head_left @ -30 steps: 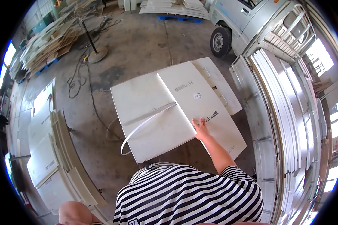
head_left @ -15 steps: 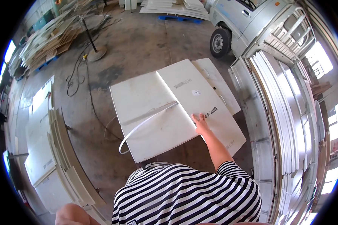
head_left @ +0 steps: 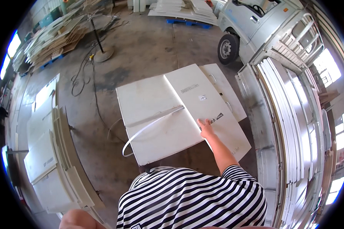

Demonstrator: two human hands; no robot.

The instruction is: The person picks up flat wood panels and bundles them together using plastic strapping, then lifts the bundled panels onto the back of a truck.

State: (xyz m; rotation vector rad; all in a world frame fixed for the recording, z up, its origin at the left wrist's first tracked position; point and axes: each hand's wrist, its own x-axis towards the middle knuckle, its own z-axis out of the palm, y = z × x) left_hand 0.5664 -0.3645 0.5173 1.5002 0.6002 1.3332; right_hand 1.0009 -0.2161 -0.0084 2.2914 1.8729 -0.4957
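My right hand [head_left: 207, 129] rests on a long white panel [head_left: 195, 93] with dark print and a small label, close to its left edge. Its fingers are apart on the surface. The panel lies on a broader white board [head_left: 153, 126], offset to the right. A white strap [head_left: 141, 130] comes out from beneath the panel's left edge and curls over the board's near left side. Farther right, another white board [head_left: 227, 93] with looped handles sticks out from below. My left hand is out of sight.
A truck [head_left: 252, 26] stands at the right, its side-walled bed [head_left: 260, 126] loaded with upright white panels [head_left: 283, 114]. At the left is a stack of white boards [head_left: 46, 160]. A round-based post [head_left: 103, 54] and a loose cable [head_left: 95, 97] occupy the floor behind; piled sheets [head_left: 57, 42] lie beyond.
The whole view has shifted slightly, with the boards and truck appearing a little lower and to the right. My right hand stays on the panel near its left edge.
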